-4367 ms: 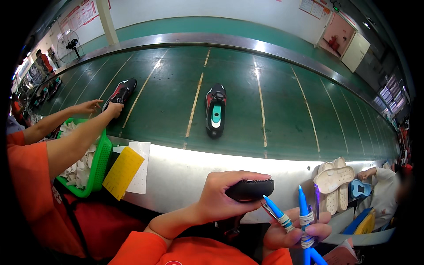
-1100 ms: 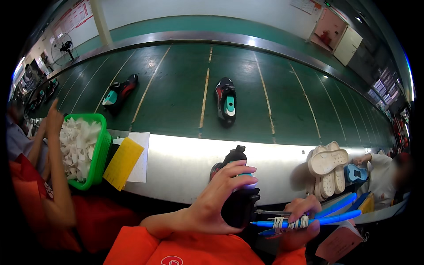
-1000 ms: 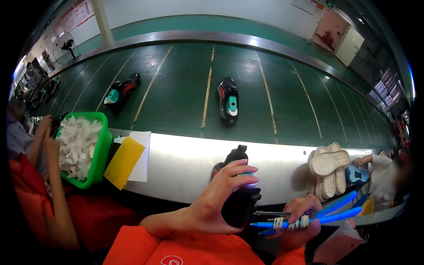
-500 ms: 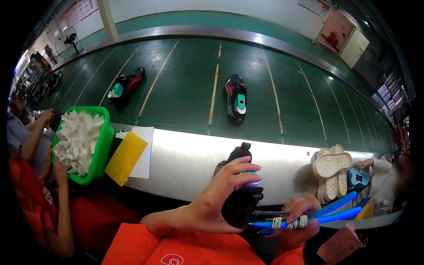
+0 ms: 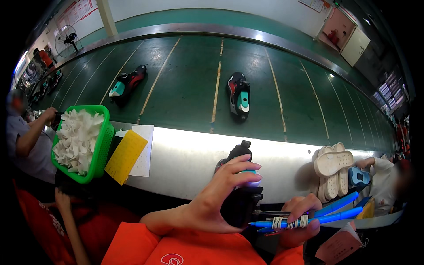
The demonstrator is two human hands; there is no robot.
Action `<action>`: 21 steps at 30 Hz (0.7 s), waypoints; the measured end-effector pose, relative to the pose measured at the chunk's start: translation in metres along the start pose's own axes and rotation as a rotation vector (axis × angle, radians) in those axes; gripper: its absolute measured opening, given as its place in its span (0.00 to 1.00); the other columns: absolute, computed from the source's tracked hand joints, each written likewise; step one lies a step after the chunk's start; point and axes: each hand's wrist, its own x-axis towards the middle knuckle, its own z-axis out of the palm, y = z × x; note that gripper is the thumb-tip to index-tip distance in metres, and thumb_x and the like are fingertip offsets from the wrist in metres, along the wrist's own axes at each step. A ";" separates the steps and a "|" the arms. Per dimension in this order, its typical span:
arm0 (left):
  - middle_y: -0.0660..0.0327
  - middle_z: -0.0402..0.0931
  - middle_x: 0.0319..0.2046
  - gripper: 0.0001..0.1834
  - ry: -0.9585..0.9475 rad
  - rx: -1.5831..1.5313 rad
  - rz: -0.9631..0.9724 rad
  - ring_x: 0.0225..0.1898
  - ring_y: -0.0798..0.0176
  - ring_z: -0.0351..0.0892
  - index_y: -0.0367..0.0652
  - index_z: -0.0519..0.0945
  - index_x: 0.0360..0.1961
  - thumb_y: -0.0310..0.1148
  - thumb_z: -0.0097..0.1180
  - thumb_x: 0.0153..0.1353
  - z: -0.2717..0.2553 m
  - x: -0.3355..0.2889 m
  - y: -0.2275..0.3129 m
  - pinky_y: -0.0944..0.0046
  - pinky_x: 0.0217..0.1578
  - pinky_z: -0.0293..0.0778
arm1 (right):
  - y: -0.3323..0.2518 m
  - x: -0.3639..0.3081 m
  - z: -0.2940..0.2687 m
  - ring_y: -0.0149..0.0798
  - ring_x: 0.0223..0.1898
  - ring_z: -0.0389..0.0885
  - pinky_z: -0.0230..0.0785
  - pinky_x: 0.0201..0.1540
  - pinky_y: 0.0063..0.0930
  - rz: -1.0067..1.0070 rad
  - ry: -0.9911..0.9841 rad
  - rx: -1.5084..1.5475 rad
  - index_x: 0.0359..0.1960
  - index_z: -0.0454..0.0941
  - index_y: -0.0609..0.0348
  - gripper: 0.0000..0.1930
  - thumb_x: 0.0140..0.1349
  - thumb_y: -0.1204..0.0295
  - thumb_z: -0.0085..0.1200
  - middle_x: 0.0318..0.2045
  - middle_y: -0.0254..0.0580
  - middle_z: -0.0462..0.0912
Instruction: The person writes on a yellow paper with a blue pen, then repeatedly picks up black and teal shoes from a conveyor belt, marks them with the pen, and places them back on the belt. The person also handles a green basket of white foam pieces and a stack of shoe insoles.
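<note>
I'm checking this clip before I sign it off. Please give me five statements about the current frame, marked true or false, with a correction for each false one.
1. The left hand grips a black shoe. True.
2. The right hand is empty. False: it holds blue pens bundled with white bands.
3. The green basket holds white pieces. True.
4. The yellow card lies to the right of the cream soles. False: it is well to their left, beside the basket.
5. Both hands rest on the green surface. False: they are nearer the wearer's body, on the near side of the metal ledge.
</note>
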 end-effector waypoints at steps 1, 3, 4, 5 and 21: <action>0.51 0.60 0.54 0.44 -0.003 0.002 -0.002 0.63 0.44 0.51 0.44 0.62 0.52 0.26 0.72 0.30 -0.001 -0.001 0.000 0.50 0.59 0.53 | 0.000 0.000 0.001 0.32 0.15 0.68 0.60 0.19 0.23 0.000 -0.007 -0.010 0.21 0.73 0.62 0.26 0.55 0.47 0.51 0.15 0.38 0.71; 0.51 0.60 0.54 0.44 -0.009 0.007 -0.007 0.63 0.44 0.50 0.44 0.62 0.52 0.26 0.72 0.30 -0.002 -0.002 -0.001 0.50 0.59 0.53 | 0.000 0.001 0.003 0.31 0.15 0.68 0.60 0.19 0.23 -0.010 -0.030 -0.021 0.21 0.74 0.62 0.26 0.55 0.47 0.50 0.15 0.38 0.72; 0.51 0.60 0.54 0.44 -0.010 0.008 -0.004 0.63 0.44 0.50 0.44 0.62 0.52 0.26 0.72 0.30 -0.002 -0.002 -0.001 0.50 0.59 0.53 | -0.001 0.002 0.003 0.31 0.15 0.68 0.60 0.18 0.23 -0.019 -0.046 -0.023 0.22 0.74 0.62 0.26 0.55 0.47 0.50 0.15 0.39 0.72; 0.51 0.60 0.54 0.44 -0.011 0.008 -0.001 0.63 0.44 0.50 0.44 0.62 0.52 0.26 0.72 0.30 -0.002 -0.002 -0.001 0.50 0.59 0.53 | -0.002 0.003 0.002 0.31 0.15 0.69 0.60 0.18 0.23 -0.029 -0.062 -0.025 0.22 0.74 0.62 0.26 0.55 0.47 0.50 0.15 0.39 0.73; 0.50 0.61 0.54 0.43 0.004 0.017 -0.002 0.62 0.44 0.51 0.43 0.63 0.52 0.27 0.72 0.30 -0.001 -0.002 -0.001 0.51 0.59 0.54 | 0.002 0.009 -0.007 0.32 0.15 0.72 0.64 0.18 0.22 -0.081 -0.224 0.027 0.26 0.74 0.63 0.24 0.56 0.49 0.51 0.15 0.41 0.75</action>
